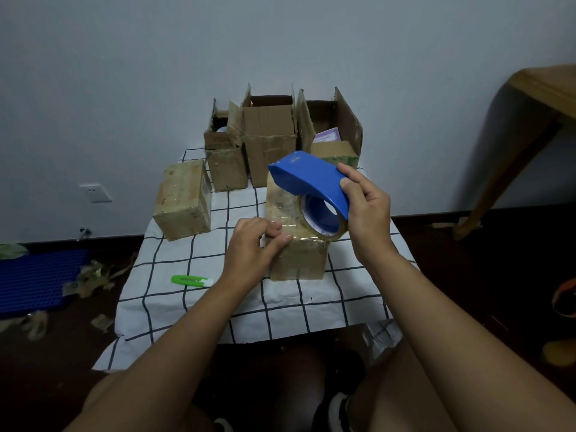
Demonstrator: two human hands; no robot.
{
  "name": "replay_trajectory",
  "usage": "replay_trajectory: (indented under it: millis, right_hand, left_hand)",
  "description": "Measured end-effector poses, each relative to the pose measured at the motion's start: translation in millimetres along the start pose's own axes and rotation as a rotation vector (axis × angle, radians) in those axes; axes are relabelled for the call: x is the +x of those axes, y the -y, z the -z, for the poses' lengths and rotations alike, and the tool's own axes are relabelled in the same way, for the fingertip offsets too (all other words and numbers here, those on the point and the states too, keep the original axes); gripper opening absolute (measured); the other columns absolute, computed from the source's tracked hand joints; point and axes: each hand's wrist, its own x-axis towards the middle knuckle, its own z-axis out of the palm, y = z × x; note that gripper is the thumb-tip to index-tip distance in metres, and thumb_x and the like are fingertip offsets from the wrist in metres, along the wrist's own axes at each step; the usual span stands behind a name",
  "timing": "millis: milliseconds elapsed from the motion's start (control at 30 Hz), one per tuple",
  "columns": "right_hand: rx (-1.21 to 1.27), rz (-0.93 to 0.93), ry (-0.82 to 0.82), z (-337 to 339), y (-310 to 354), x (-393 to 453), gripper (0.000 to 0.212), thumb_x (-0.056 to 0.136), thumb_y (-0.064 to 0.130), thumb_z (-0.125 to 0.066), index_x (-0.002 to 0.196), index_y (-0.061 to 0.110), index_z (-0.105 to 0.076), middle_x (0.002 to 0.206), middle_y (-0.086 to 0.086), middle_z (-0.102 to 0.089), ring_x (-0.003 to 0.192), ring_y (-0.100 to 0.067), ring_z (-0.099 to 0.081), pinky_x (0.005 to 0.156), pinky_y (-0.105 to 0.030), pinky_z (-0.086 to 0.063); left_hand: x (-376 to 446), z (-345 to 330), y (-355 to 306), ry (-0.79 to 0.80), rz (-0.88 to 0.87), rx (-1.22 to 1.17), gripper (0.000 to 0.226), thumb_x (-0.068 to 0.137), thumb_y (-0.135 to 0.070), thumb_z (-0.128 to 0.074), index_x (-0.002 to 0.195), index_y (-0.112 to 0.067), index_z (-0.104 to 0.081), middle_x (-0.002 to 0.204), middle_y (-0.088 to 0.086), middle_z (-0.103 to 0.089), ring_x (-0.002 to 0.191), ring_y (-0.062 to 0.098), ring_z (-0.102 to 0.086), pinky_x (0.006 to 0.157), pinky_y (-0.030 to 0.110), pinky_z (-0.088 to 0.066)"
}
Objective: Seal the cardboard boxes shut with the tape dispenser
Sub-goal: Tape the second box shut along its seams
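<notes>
Blue plastic tape dispenser with a clear roll [311, 188] at frame centre, raised over the closed brown cardboard box [297, 241], gripped by right hand [366, 210] with fingers curled round its rear; left hand [252, 247] pinching the tape end onto the box's near top edge

Mid-seal, seemingly; next, drawing tape along the seam

Three open-flapped cardboard boxes [268, 135] behind, unsealed

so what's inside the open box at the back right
In the open box at the back right, a pale purple printed card or booklet shows above the front flap. The flap and the blue tape dispenser cover whatever lies lower down, so the rest cannot be seen.
</notes>
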Motion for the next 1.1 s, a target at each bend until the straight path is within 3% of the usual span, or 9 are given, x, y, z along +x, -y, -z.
replay_trajectory:
  millis: [100, 400, 500, 633, 733, 900, 1000, 1100]
  right_hand:
    - [0.002, -0.006, 0.010, 0, 1, 0, 0.025, 0.100, 0.024, -0.055, 0.106, 0.044, -0.069, 0.114, 0.012, -0.066, 0.100, 0.000, -0.062, 0.078, -0.021, -0.057]
    - [0.008, -0.001, 0.008, 0, 0, 0, 0.025, 0.101, 0.023, -0.055, 0.109, 0.042, -0.068, 0.117, 0.008, -0.065, 0.103, -0.008, -0.063, 0.078, -0.022, -0.057]
    - [0.007, -0.008, 0.004, -1, 0, 0, 0.025, 0.101, 0.023, -0.055, 0.108, 0.043, -0.068, 0.117, 0.007, -0.066, 0.106, -0.012, -0.063, 0.083, -0.026, -0.057]
    - [0.006, -0.011, -0.009, -1, -1, 0, 0.024, 0.101, 0.023, -0.056, 0.110, 0.039, -0.069, 0.119, 0.006, -0.066, 0.109, -0.014, -0.063, 0.084, -0.026, -0.058]
    - [0.004, -0.004, -0.013, -1, -1, 0, 0.023, 0.100, 0.022, -0.056, 0.112, 0.037, -0.070, 0.116, 0.009, -0.067, 0.106, -0.011, -0.063, 0.080, -0.022, -0.057]
    - [0.007, -0.014, 0.000, -2, 0, 1, 0.023, 0.101, 0.023, -0.055, 0.113, 0.037, -0.069, 0.117, 0.007, -0.066, 0.106, -0.012, -0.063, 0.078, -0.020, -0.056]
    - [0.005, -0.014, 0.008, -2, 2, 1, 0.023, 0.101, 0.023, -0.055, 0.112, 0.037, -0.069, 0.116, 0.007, -0.066, 0.106, -0.013, -0.063, 0.081, -0.023, -0.057]
    - [0.015, -0.016, 0.016, -2, 4, 0, 0.023, 0.101, 0.022, -0.055, 0.109, 0.040, -0.069, 0.115, 0.007, -0.066, 0.106, -0.014, -0.063, 0.083, -0.026, -0.056]
  left_hand:
    - [1, 5, 5, 0.015, -0.077, 0.045, 0.016, 0.081, -0.032, -0.076, 0.083, -0.020, -0.066, 0.098, -0.022, -0.063, 0.100, 0.008, -0.052, 0.082, 0.005, -0.033]
    - [8, 13, 9, 0.133, -0.178, 0.136, 0.021, 0.080, -0.029, -0.078, 0.088, -0.017, -0.063, 0.104, -0.020, -0.062, 0.100, 0.008, -0.047, 0.076, 0.025, -0.044]
    - [7, 12, 6, 0.126, -0.212, 0.194, 0.022, 0.081, -0.026, -0.078, 0.090, -0.011, -0.064, 0.103, -0.020, -0.060, 0.097, 0.009, -0.046, 0.073, 0.022, -0.042]
    - [8, 15, 7, 0.168, -0.180, 0.170, 0.019, 0.082, -0.025, -0.077, 0.088, -0.018, -0.060, 0.106, -0.020, -0.060, 0.101, 0.006, -0.044, 0.077, 0.014, -0.037]
    - [6, 15, 2, 0.157, -0.177, 0.186, 0.019, 0.083, -0.023, -0.075, 0.089, -0.015, -0.059, 0.106, -0.016, -0.062, 0.100, 0.005, -0.042, 0.076, 0.015, -0.036]
    - [-9, 16, -2, 0.039, -0.171, 0.204, 0.012, 0.089, -0.017, -0.069, 0.101, -0.015, -0.069, 0.110, -0.008, -0.053, 0.108, 0.011, -0.042, 0.086, 0.032, -0.045]
    - [-16, 16, -8, -0.032, -0.153, 0.279, 0.014, 0.090, -0.016, -0.068, 0.103, -0.017, -0.072, 0.097, -0.002, -0.048, 0.094, 0.017, -0.044, 0.074, 0.029, -0.043]
    - [-17, 18, -11, 0.026, -0.176, 0.292, 0.016, 0.092, -0.012, -0.065, 0.107, -0.013, -0.071, 0.093, 0.003, -0.061, 0.087, 0.021, -0.057, 0.071, 0.032, -0.048]
